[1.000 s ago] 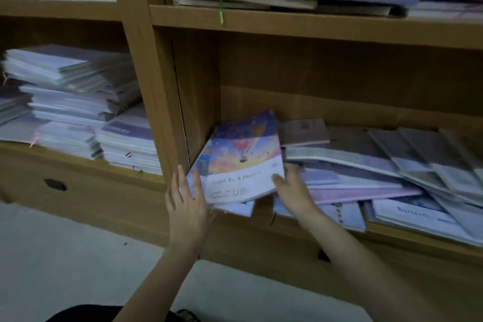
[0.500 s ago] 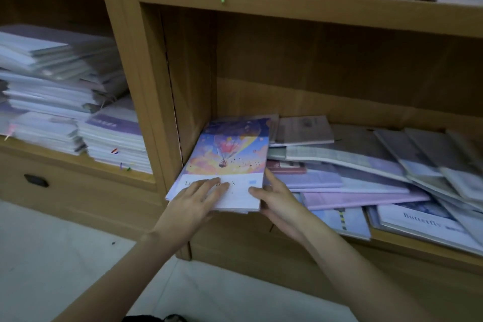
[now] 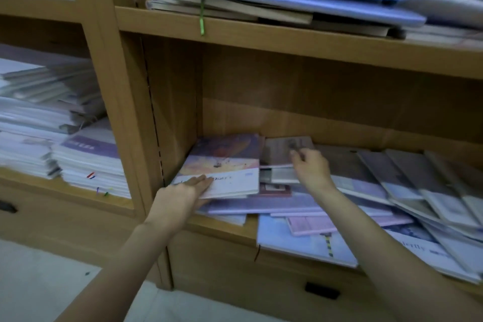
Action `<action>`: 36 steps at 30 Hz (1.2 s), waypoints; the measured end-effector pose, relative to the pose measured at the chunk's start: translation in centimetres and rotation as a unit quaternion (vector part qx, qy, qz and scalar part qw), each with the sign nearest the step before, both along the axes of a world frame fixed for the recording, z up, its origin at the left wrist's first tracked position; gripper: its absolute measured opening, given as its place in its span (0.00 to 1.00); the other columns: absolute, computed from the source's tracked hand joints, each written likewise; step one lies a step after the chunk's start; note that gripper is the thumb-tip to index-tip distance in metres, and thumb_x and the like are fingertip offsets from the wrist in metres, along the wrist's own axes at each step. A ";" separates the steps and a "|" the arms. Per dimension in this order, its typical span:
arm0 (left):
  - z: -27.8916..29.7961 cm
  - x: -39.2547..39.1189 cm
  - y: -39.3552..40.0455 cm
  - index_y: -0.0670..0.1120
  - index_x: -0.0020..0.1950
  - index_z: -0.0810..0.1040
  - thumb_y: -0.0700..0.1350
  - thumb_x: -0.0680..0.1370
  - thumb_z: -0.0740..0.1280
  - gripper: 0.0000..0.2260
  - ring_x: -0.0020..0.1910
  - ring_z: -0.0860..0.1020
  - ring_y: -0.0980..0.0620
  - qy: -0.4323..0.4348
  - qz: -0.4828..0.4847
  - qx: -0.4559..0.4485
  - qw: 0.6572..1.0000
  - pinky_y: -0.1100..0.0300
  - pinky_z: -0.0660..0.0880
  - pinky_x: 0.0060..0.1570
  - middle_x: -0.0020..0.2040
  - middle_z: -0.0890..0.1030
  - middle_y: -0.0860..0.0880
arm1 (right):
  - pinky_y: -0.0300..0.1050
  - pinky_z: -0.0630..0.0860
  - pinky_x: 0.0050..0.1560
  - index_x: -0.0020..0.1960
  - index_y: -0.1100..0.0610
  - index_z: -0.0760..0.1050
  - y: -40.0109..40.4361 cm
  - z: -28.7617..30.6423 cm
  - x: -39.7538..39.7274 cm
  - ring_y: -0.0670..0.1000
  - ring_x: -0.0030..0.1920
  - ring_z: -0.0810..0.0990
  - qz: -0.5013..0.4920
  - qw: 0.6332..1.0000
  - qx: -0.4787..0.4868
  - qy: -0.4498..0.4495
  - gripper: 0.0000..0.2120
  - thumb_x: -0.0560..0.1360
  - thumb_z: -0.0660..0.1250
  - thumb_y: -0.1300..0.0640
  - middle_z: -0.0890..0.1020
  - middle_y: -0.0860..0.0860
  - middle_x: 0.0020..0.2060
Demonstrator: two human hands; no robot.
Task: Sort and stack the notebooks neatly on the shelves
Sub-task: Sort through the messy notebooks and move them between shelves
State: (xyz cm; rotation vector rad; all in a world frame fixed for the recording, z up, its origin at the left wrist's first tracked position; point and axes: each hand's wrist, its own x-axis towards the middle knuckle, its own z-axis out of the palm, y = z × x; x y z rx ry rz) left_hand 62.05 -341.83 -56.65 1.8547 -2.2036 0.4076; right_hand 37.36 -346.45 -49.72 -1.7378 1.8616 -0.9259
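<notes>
- My left hand (image 3: 180, 197) lies flat, fingers (image 3: 202, 181) straight, pressing the balloon-cover notebook (image 3: 224, 165) in the shelf's (image 3: 224, 225) left corner.
- My right hand (image 3: 311, 167), fingers curled, pinches the small brown notebook (image 3: 279, 150) just beside it.

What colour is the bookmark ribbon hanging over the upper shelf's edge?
Green ribbon, head view.

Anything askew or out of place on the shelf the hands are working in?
Yes. Right of the balloon-cover notebook, the notebooks lie fanned and overlapping at angles, and a pale blue one overhangs the shelf front edge.
</notes>
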 end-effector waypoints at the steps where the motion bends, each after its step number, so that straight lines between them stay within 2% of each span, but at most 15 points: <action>1: -0.1 0.4 0.2 0.59 0.73 0.63 0.58 0.78 0.61 0.24 0.60 0.77 0.50 0.014 0.004 0.006 1.000 0.58 0.76 0.48 0.72 0.67 0.57 | 0.48 0.68 0.47 0.52 0.63 0.78 -0.4 0.1 -1.4 0.59 0.49 0.77 -0.024 0.997 -0.016 0.076 0.12 0.80 0.58 0.58 0.80 0.60 0.46; 5: -0.3 1.0 0.2 0.48 0.46 0.85 0.54 0.51 0.82 0.27 0.19 0.76 0.50 -0.037 -0.028 -0.030 0.998 0.66 0.66 0.14 0.38 0.85 0.49 | 0.50 0.67 0.65 0.69 0.60 0.67 -3.1 -0.9 -3.3 0.62 0.65 0.70 -0.048 0.986 0.124 0.100 0.21 0.78 0.61 0.53 0.73 0.60 0.64; 7: 0.4 0.3 0.7 0.46 0.52 0.83 0.54 0.57 0.80 0.26 0.24 0.79 0.49 -0.035 0.001 0.001 0.999 0.63 0.70 0.17 0.45 0.85 0.47 | 0.49 0.66 0.66 0.71 0.59 0.64 -4.6 -1.4 -2.7 0.61 0.67 0.69 -0.063 0.987 0.135 0.062 0.24 0.78 0.62 0.51 0.70 0.59 0.67; 9: 0.6 -0.5 1.1 0.47 0.72 0.66 0.55 0.76 0.65 0.26 0.49 0.81 0.47 -0.059 0.047 0.030 0.997 0.57 0.77 0.39 0.68 0.72 0.47 | 0.45 0.69 0.62 0.69 0.62 0.66 -5.7 -1.6 -2.3 0.59 0.66 0.70 -0.101 0.989 0.109 -0.005 0.21 0.79 0.61 0.54 0.71 0.59 0.67; 11: 0.0 -1.0 0.9 0.47 0.76 0.54 0.53 0.81 0.56 0.26 0.64 0.73 0.48 -0.076 0.084 0.074 0.991 0.57 0.74 0.51 0.75 0.59 0.50 | 0.42 0.70 0.57 0.67 0.65 0.67 -6.1 -1.7 -2.2 0.57 0.66 0.70 -0.140 0.980 0.097 -0.100 0.16 0.80 0.56 0.61 0.71 0.59 0.66; 14: -1.4 -0.9 0.7 0.35 0.60 0.76 0.43 0.58 0.81 0.33 0.46 0.83 0.46 -0.092 0.056 0.132 0.985 0.60 0.76 0.28 0.57 0.79 0.38 | 0.44 0.68 0.60 0.64 0.63 0.69 -5.7 -2.2 -2.0 0.58 0.63 0.72 -0.184 0.964 0.074 -0.179 0.13 0.81 0.55 0.61 0.73 0.59 0.63; 16: -2.2 -1.0 0.2 0.34 0.46 0.82 0.38 0.43 0.83 0.32 0.31 0.82 0.46 -0.096 0.044 0.080 0.991 0.62 0.68 0.15 0.43 0.83 0.38 | 0.44 0.71 0.53 0.59 0.59 0.72 -4.6 -1.7 -2.0 0.57 0.55 0.75 -0.169 0.968 0.011 -0.184 0.09 0.78 0.60 0.62 0.76 0.57 0.57; 19: -0.1 -1.6 0.9 0.37 0.69 0.68 0.46 0.72 0.72 0.29 0.50 0.81 0.47 -0.102 0.092 0.108 0.985 0.59 0.77 0.37 0.66 0.74 0.42 | 0.34 0.68 0.43 0.51 0.55 0.72 -3.4 0.6 -4.3 0.51 0.50 0.71 -0.153 0.961 -0.104 -0.208 0.07 0.77 0.61 0.65 0.74 0.51 0.49; 21: -0.4 -1.4 0.6 0.41 0.75 0.51 0.44 0.82 0.56 0.24 0.66 0.71 0.46 -0.111 0.096 0.121 0.982 0.56 0.73 0.54 0.74 0.60 0.45 | 0.27 0.66 0.32 0.41 0.49 0.68 -2.6 3.1 -7.5 0.48 0.46 0.70 -0.165 0.959 -0.148 -0.176 0.13 0.77 0.60 0.66 0.72 0.46 0.40; 24: -0.8 -2.9 1.1 0.41 0.76 0.43 0.46 0.81 0.56 0.29 0.74 0.57 0.45 -0.089 0.049 0.115 0.988 0.55 0.64 0.68 0.76 0.53 0.42 | 0.30 0.67 0.38 0.37 0.48 0.66 -1.1 4.9 -12.9 0.47 0.40 0.70 -0.169 0.985 -0.045 0.017 0.15 0.79 0.58 0.62 0.72 0.48 0.39; 27: -0.2 -6.2 2.1 0.49 0.76 0.35 0.50 0.81 0.56 0.33 0.76 0.49 0.48 -0.051 -0.030 0.096 0.994 0.56 0.55 0.72 0.78 0.42 0.46 | 0.50 0.67 0.59 0.57 0.62 0.74 0.3 2.9 -14.3 0.61 0.61 0.71 -0.154 0.949 0.103 0.256 0.11 0.79 0.60 0.57 0.74 0.61 0.59; 29: 0.5 -7.8 2.4 0.54 0.76 0.36 0.48 0.81 0.57 0.33 0.76 0.50 0.47 -0.050 -0.064 0.080 0.993 0.54 0.57 0.72 0.77 0.41 0.48 | 0.53 0.67 0.61 0.63 0.60 0.71 1.2 1.7 -12.2 0.64 0.62 0.69 -0.128 0.939 0.067 0.313 0.15 0.78 0.62 0.56 0.73 0.63 0.61; 31: 0.3 -8.3 2.1 0.54 0.77 0.46 0.43 0.80 0.61 0.32 0.74 0.56 0.43 -0.067 -0.073 0.071 0.993 0.50 0.65 0.67 0.78 0.47 0.45 | 0.50 0.68 0.59 0.65 0.59 0.69 1.4 1.0 -9.2 0.62 0.60 0.71 -0.015 0.940 -0.014 0.340 0.17 0.77 0.62 0.58 0.72 0.62 0.59; 33: 0.5 -7.7 1.8 0.50 0.73 0.59 0.41 0.71 0.72 0.35 0.63 0.74 0.42 -0.063 -0.089 0.041 0.993 0.52 0.78 0.46 0.72 0.66 0.42 | 0.50 0.67 0.59 0.68 0.59 0.67 1.4 0.6 -6.0 0.61 0.61 0.68 0.113 0.933 -0.057 0.336 0.19 0.77 0.61 0.60 0.69 0.60 0.60; 36: 2.0 -5.3 1.1 0.49 0.66 0.68 0.34 0.57 0.79 0.40 0.27 0.78 0.46 -0.027 -0.066 -0.046 0.996 0.63 0.65 0.16 0.50 0.82 0.45 | 0.48 0.65 0.62 0.64 0.60 0.70 0.2 0.3 -2.5 0.59 0.63 0.67 0.219 0.913 -0.097 0.331 0.16 0.77 0.61 0.60 0.68 0.58 0.61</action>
